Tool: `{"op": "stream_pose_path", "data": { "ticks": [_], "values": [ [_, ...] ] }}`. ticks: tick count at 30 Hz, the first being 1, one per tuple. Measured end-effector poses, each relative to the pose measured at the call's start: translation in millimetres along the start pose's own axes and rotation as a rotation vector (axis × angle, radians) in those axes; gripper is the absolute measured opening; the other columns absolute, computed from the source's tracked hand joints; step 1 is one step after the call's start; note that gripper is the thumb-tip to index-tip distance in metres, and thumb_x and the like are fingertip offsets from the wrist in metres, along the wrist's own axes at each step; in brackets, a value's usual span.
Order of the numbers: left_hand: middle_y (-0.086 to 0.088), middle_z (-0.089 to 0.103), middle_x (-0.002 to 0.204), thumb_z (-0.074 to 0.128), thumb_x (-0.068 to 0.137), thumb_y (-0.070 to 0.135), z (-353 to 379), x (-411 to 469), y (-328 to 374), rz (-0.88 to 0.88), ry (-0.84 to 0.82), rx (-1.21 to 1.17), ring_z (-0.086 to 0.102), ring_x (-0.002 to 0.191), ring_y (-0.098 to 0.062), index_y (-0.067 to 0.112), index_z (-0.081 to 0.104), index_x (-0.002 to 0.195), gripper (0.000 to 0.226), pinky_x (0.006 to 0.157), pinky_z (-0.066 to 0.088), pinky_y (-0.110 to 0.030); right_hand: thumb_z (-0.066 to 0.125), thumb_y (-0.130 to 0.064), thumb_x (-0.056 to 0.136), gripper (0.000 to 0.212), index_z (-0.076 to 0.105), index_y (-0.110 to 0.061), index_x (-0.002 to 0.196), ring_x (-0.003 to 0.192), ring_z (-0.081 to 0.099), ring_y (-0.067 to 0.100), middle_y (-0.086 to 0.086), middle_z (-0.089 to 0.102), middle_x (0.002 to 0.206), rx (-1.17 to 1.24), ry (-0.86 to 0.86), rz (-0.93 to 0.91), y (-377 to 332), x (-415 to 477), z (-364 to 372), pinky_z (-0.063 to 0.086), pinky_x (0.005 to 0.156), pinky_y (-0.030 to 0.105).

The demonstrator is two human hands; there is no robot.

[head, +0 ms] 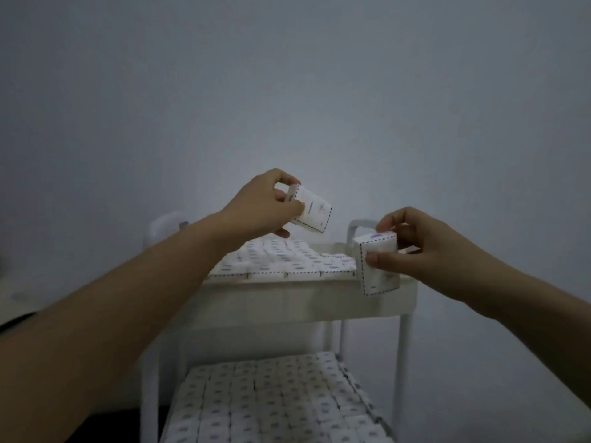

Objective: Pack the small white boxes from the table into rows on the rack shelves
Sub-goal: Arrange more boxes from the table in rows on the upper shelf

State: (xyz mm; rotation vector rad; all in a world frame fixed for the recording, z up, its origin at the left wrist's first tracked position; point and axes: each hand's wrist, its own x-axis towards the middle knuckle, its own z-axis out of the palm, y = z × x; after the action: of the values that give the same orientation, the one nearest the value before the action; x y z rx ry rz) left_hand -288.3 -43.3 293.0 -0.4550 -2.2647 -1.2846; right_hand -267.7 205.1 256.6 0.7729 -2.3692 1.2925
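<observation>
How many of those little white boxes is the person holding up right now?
2. One tilted box in the left hand above the top shelf; one upright box in the right hand at its right corner. Another may hide behind that hand.

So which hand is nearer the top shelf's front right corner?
Right. The right hand holds one box just above that corner; the left hand holds another box higher up, over the shelf's left half.
</observation>
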Motion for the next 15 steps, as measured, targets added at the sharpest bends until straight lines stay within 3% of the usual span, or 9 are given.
{"op": "stream_pose_path", "data": {
  "ticks": [2,5,11,15],
  "values": [
    [0.001,0.064,0.102,0.063,0.089,0.013,11,29,-6,-0.002,-0.026,0.093,0.064,0.093,-0.012,0.024,0.05,0.115,0.031,0.066,0.061,-0.028,0.074,-0.031,0.08,0.03,0.057,-0.041,0.103,0.084,0.065,0.0,-0.013,0.067,0.098,-0.054,0.021,-0.026,5,17,-8,0.049,0.054,0.009],
    [-0.007,0.064,0.112,0.065,0.088,0.012,28,66,-15,-0.053,-0.104,0.207,0.063,0.099,-0.02,0.018,0.048,0.112,0.029,0.076,0.06,-0.035,0.073,-0.031,0.081,0.022,0.063,-0.036,0.1,0.078,0.065,-0.006,-0.012,0.068,0.09,-0.062,0.035,-0.058,10,41,-15,0.047,0.053,0.006],
    [-0.01,0.06,0.114,0.066,0.087,0.015,58,110,-24,-0.006,-0.294,0.438,0.064,0.096,-0.023,0.016,0.053,0.108,0.025,0.072,0.059,-0.031,0.073,-0.032,0.083,0.024,0.058,-0.025,0.099,0.083,0.065,0.013,-0.003,0.065,0.095,-0.236,0.16,-0.073,20,88,-16,0.058,0.073,0.033],
    [-0.005,0.059,0.107,0.065,0.088,0.019,71,115,-39,0.048,-0.373,0.499,0.064,0.088,-0.021,0.023,0.053,0.107,0.023,0.072,0.06,-0.031,0.074,-0.029,0.083,0.024,0.055,-0.022,0.096,0.077,0.068,0.017,-0.001,0.065,0.094,-0.309,0.186,-0.079,28,107,-10,0.059,0.073,0.038]
  ]
}}
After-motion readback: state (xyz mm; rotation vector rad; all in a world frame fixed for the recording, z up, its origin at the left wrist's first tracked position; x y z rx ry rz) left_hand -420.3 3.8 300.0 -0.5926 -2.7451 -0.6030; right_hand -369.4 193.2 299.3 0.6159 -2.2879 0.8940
